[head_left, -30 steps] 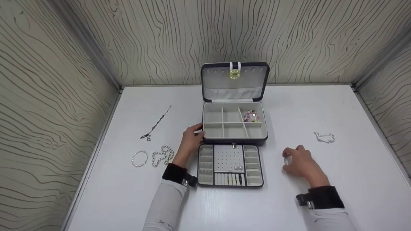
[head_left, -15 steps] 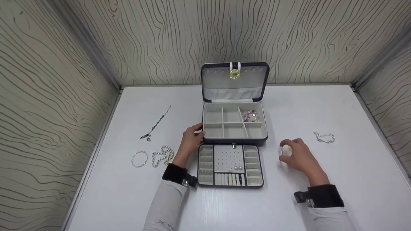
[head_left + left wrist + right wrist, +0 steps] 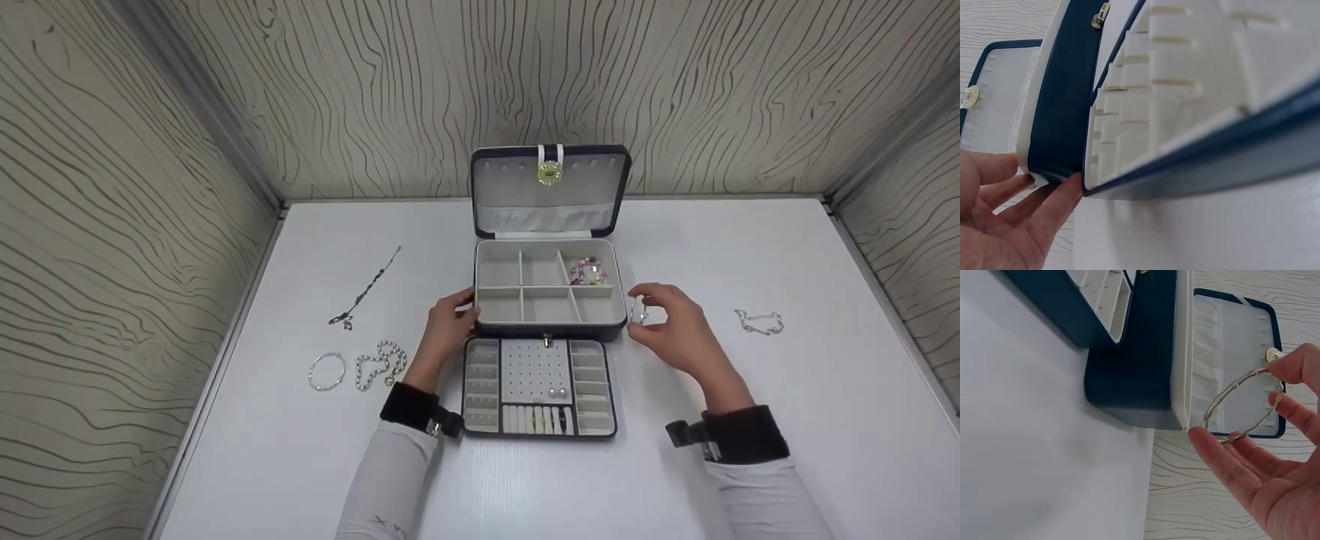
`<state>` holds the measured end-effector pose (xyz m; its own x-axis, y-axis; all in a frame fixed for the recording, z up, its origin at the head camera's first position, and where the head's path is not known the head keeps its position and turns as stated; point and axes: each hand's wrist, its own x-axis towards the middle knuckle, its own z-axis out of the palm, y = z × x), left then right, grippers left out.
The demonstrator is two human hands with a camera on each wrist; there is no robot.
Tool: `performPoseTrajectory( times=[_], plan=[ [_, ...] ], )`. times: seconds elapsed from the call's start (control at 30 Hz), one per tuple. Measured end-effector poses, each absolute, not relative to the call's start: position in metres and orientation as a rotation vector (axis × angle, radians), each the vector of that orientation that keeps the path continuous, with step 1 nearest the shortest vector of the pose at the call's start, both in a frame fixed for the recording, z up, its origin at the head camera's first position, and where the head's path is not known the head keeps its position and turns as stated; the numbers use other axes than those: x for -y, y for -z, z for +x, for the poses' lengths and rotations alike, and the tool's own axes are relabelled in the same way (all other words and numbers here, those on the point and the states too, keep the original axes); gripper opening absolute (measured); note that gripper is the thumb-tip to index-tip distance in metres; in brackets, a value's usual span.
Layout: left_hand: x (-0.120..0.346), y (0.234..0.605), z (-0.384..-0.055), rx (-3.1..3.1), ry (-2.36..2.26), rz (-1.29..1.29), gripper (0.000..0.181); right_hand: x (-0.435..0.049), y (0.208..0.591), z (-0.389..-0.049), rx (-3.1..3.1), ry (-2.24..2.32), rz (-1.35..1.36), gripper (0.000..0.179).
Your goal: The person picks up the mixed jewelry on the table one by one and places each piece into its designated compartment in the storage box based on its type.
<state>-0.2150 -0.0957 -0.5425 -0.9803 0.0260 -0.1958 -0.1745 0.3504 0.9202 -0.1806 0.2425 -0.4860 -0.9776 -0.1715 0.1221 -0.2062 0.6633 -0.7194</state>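
I observe the right hand [image 3: 675,330], pinching a silver bangle [image 3: 1232,386], has shifted left and farther, just beside the open jewelry box [image 3: 551,330]. The bangle remains outside its compartments; the left hand [image 3: 448,328], fingers extended, touches the box's left side.

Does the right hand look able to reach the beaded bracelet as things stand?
Likely yes: the lid stands open and the right hand is beside the box. The bangle it holds, though, would probably hinder a grip on the beaded bracelet.
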Motion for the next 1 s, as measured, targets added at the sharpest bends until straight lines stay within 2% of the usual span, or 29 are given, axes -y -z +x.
performPoseTrajectory(
  times=[0.2,0.5,0.73,1.0],
  plan=[
    [0.096,0.542,-0.215,-2.459,-1.662,-0.121,0.045,-0.223,0.478,-0.195,2.791,-1.316,0.400,0.046],
    [0.096,0.540,-0.215,-2.477,-1.642,-0.110,0.045,-0.202,0.495,-0.216,2.937,-1.026,0.413,0.046],
    [0.096,0.540,-0.214,-2.497,-1.639,-0.051,0.045,-0.196,0.506,-0.227,3.062,-0.829,0.360,0.052],
    [0.097,0.540,-0.215,-2.459,-1.670,-0.066,0.045,-0.194,0.510,-0.232,3.047,-0.738,0.485,0.048]
  ],
)
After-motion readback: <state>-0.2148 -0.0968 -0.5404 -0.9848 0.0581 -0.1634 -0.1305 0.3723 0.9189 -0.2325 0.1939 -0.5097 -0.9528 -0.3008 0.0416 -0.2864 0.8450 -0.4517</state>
